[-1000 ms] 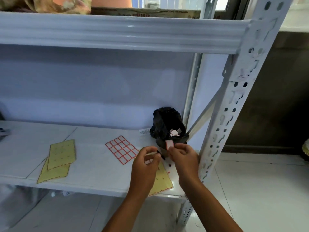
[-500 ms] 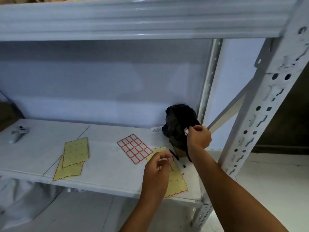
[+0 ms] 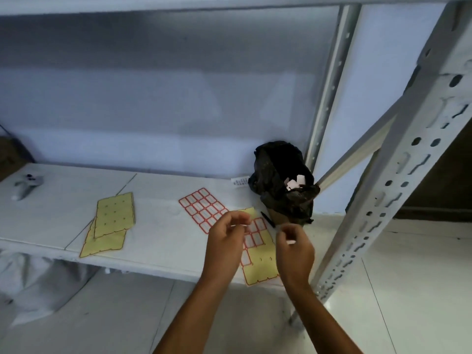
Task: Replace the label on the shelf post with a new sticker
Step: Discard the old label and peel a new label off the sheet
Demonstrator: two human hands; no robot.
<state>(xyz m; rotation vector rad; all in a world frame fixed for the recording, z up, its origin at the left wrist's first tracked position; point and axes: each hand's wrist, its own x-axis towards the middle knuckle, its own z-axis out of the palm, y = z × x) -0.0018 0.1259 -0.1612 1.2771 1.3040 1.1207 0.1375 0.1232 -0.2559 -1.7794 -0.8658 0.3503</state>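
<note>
At nine o'clock on the shelf (image 3: 158, 254) lie spent yellow backing sheets (image 3: 113, 217); nearer the middle sits a full sheet of red-bordered stickers (image 3: 203, 209). The left hand (image 3: 226, 241) hovers over a part-used sheet (image 3: 258, 261), thumb and fingertips pinched on something thin and pale, probably a fresh sticker, though it is too small to be sure. The right hand (image 3: 295, 247), which half a second ago reached up to the black bag (image 3: 283, 183) at one o'clock, has come back down beside the left, fingers curled around a small white scrap. That suggests the old piece went into the bag, so what remains is pressing the new sticker onto the post (image 3: 398, 175) at three o'clock.
</note>
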